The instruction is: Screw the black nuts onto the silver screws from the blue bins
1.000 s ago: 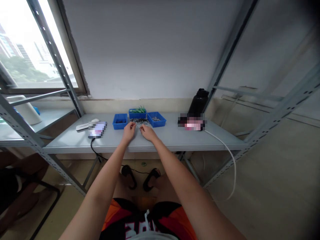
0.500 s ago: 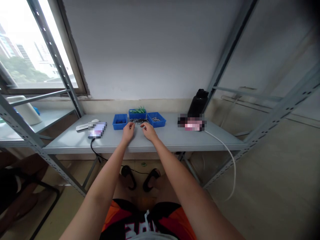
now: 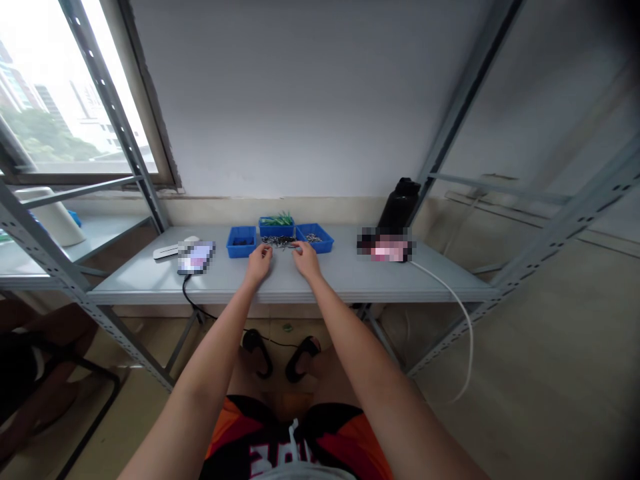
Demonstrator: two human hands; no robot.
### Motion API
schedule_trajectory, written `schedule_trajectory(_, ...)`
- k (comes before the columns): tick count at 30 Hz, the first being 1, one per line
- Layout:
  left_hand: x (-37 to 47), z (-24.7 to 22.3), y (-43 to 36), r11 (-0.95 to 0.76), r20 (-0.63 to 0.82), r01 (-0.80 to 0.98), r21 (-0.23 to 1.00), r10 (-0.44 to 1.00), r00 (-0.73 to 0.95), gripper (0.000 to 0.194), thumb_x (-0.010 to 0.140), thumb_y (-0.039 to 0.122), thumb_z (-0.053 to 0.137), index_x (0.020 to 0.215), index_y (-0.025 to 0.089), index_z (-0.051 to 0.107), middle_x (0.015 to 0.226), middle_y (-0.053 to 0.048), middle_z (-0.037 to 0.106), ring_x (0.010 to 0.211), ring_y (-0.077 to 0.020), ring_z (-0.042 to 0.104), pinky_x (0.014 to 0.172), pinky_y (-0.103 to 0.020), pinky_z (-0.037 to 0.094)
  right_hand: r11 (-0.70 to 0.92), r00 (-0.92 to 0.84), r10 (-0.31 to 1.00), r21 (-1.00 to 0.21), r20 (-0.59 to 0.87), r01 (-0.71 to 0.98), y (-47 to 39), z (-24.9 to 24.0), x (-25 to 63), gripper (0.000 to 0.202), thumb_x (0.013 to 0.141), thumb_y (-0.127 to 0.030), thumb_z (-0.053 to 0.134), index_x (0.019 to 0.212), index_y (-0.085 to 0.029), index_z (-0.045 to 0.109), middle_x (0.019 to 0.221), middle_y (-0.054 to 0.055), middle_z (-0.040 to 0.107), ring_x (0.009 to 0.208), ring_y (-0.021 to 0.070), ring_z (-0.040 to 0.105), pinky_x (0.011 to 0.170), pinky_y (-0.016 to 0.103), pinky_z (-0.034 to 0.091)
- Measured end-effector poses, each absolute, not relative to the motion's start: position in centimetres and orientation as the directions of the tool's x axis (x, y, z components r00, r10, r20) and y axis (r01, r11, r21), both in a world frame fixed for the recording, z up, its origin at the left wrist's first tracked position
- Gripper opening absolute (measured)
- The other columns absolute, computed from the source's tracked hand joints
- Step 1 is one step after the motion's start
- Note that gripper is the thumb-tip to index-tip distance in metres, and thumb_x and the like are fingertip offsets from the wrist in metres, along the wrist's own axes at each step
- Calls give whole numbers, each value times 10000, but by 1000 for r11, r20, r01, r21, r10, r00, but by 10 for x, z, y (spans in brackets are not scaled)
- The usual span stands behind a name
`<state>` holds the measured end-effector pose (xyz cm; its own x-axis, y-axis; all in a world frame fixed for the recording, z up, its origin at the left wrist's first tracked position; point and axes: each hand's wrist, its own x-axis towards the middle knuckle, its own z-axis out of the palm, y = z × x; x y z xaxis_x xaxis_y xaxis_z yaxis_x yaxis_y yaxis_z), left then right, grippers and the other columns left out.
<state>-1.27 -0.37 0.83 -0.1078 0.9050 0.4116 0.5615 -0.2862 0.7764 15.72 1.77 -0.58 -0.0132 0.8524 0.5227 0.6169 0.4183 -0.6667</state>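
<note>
A loose pile of small dark and silvery pieces (image 3: 278, 241) lies on the grey shelf top (image 3: 345, 280). My left hand (image 3: 259, 263) is at the pile's near left side, fingers curled into a pinch; anything between them is too small to make out. At the pile's right edge, my right hand (image 3: 306, 260) has thumb and fingertips close together by the small pieces, and what they grip is unclear. Around the pile stand a left blue bin (image 3: 242, 252) with dark pieces, a back blue bin (image 3: 277, 231) with green strips (image 3: 278, 219), and a right blue bin (image 3: 320, 247) with small silvery pieces.
A blurred-out phone (image 3: 197, 258) on a black cable and a white object (image 3: 167, 252) lie to the left. At right, a black bottle (image 3: 399, 205) stands behind another blurred device (image 3: 385, 247) with a white cable (image 3: 470, 333). Metal rack posts flank the shelf. Someone's legs show at lower left.
My right hand has moved slightly right and forward, to the pile's right edge, away from my left hand. My left hand stays nearly in place. The view has shifted a little.
</note>
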Motion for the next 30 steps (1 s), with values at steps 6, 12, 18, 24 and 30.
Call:
schedule_trajectory(6,-13,7,-4,-289,449,606,741,884,-127,201,863,200,509,943,146,686,836,-82,703,789,-188,627,796,-290,466,271,-155,935,-363,318,892,13,3,139,338,910,-254,486,1198,-168,638,1272,155,588,1138,262,585,951,334,462)
schedule_trajectory(12,-12,7,-7,-259,438,609,750,884,-163,197,849,161,520,954,135,685,913,-104,721,841,-191,644,823,-295,477,104,-20,959,-287,282,952,18,17,115,435,930,-401,506,1176,-69,640,1205,227,610,1045,292,647,870,344,497)
schedule_trajectory(18,-10,6,-8,-264,440,615,743,885,-151,188,845,142,514,930,136,681,937,-107,720,873,-195,642,843,-297,473,65,23,963,-316,267,947,24,16,111,339,942,-131,394,1132,-70,668,1147,236,638,1033,271,663,867,340,488)
schedule_trajectory(24,-11,7,-7,-262,419,607,750,898,-131,212,846,158,511,963,138,686,951,-108,717,879,-207,643,852,-313,475,143,70,919,-494,388,858,22,-2,137,297,919,-120,404,1021,-97,682,1084,236,640,943,283,647,847,398,476)
schedule_trajectory(30,-11,6,-4,-297,426,618,728,902,-67,260,853,200,525,1037,132,695,968,-118,723,905,-217,649,876,-316,472,494,-212,824,-482,525,724,14,-12,148,184,931,-218,479,913,-177,657,991,96,650,971,204,580,902,320,439)
